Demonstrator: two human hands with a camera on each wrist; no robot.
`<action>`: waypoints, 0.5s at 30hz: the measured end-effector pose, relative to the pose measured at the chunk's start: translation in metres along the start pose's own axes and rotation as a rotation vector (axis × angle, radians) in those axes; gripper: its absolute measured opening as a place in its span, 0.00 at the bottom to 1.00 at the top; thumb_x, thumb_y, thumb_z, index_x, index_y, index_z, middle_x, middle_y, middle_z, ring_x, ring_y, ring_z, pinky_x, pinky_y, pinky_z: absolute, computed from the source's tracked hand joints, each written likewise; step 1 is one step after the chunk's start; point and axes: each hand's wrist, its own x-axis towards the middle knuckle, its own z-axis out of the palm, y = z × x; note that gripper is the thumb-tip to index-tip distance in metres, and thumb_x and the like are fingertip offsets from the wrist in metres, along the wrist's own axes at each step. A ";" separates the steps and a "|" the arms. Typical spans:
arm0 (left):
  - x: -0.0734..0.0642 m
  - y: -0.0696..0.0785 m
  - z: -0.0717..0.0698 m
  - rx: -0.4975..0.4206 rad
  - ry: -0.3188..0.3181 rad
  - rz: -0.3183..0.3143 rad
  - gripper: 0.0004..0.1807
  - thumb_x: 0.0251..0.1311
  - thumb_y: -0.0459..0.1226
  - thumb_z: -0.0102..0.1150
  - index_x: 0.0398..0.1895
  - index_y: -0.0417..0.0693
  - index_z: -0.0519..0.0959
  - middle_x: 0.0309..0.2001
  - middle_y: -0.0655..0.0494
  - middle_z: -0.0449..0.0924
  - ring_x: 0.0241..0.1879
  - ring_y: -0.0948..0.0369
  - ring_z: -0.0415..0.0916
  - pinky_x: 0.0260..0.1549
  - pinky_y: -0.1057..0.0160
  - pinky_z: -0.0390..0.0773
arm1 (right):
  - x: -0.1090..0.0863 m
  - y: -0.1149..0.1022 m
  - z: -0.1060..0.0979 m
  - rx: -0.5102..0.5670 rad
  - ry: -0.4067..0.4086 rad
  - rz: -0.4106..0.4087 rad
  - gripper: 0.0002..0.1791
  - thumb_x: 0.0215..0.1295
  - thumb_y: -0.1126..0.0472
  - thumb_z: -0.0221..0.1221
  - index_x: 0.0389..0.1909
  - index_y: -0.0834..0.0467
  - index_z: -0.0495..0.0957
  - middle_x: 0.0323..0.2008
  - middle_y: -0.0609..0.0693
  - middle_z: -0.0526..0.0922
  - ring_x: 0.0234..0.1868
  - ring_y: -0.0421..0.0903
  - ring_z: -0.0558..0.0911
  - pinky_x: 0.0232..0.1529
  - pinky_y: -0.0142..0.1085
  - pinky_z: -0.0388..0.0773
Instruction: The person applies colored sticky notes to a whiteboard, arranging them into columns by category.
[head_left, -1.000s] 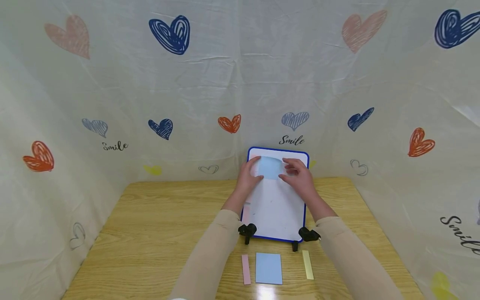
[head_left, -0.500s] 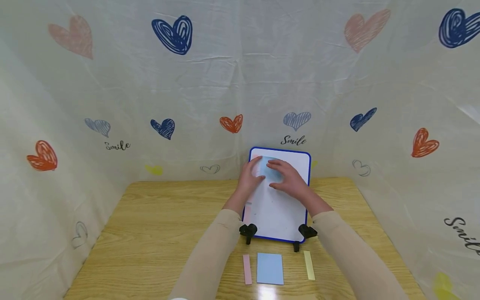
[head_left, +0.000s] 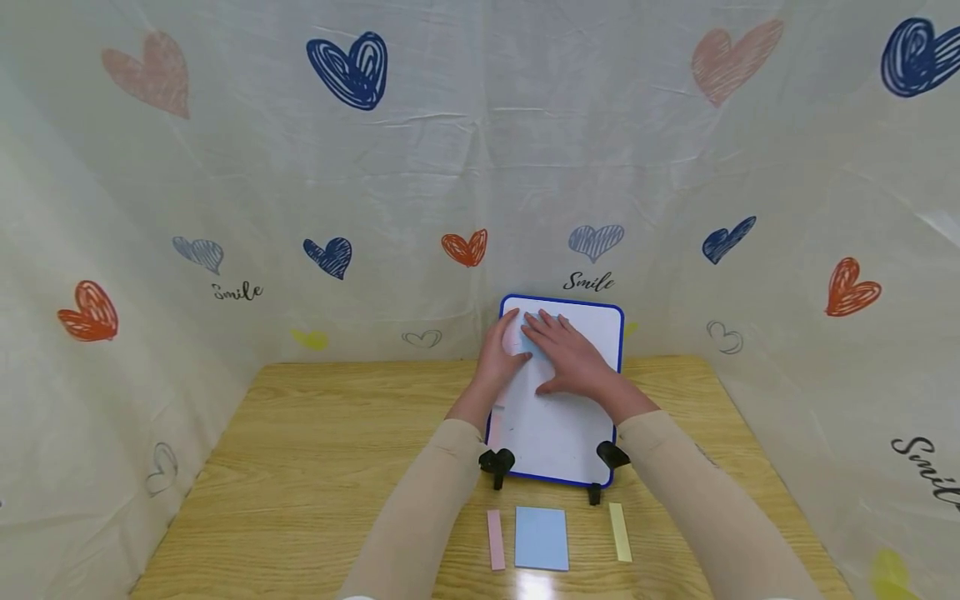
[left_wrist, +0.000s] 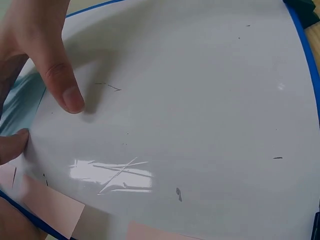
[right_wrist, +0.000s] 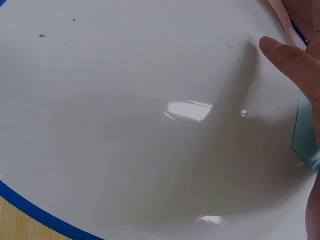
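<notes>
A whiteboard [head_left: 558,425] with a blue frame leans upright near the back wall. A light blue sticky note [left_wrist: 22,102] is on its upper left part. My right hand [head_left: 567,354] lies spread over the note, its fingers straight and its thumb apart on the white surface; most of the note is hidden beneath it. At the board's left edge is my left hand [head_left: 497,354], fingers extended upward, with its thumb tip touching at the note's lower corner. Pink strips [left_wrist: 52,205] are on the board along its left side.
Black stand feet [head_left: 497,462] support the board's lower corners. In front on the wooden table [head_left: 337,467] lie a pink strip pad [head_left: 496,540], a blue sticky pad [head_left: 542,538] and a yellow strip pad [head_left: 620,532]. A heart-printed cloth [head_left: 412,167] hangs behind.
My right hand has left the note's right edge, moved left and flattened over the note. The left hand has stayed nearly in place. The view has shifted slightly.
</notes>
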 end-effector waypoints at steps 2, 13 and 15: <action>0.000 0.000 0.000 -0.006 0.002 0.002 0.44 0.56 0.29 0.68 0.73 0.66 0.61 0.73 0.51 0.57 0.71 0.50 0.54 0.64 0.45 0.61 | 0.000 -0.001 0.001 0.003 -0.017 0.007 0.64 0.42 0.39 0.75 0.76 0.57 0.51 0.77 0.51 0.45 0.76 0.51 0.37 0.73 0.46 0.33; -0.001 0.001 0.000 -0.008 0.000 -0.014 0.44 0.57 0.30 0.68 0.73 0.66 0.60 0.73 0.51 0.57 0.71 0.49 0.55 0.62 0.44 0.63 | -0.005 0.000 0.001 0.072 -0.033 0.057 0.68 0.42 0.35 0.73 0.77 0.58 0.47 0.77 0.54 0.39 0.76 0.51 0.35 0.72 0.46 0.32; -0.001 0.000 0.000 -0.007 -0.003 -0.018 0.43 0.57 0.30 0.67 0.73 0.67 0.60 0.73 0.52 0.56 0.71 0.49 0.55 0.62 0.43 0.64 | -0.007 0.001 0.001 0.087 -0.030 0.063 0.68 0.41 0.35 0.74 0.77 0.59 0.47 0.77 0.55 0.38 0.76 0.52 0.35 0.72 0.46 0.32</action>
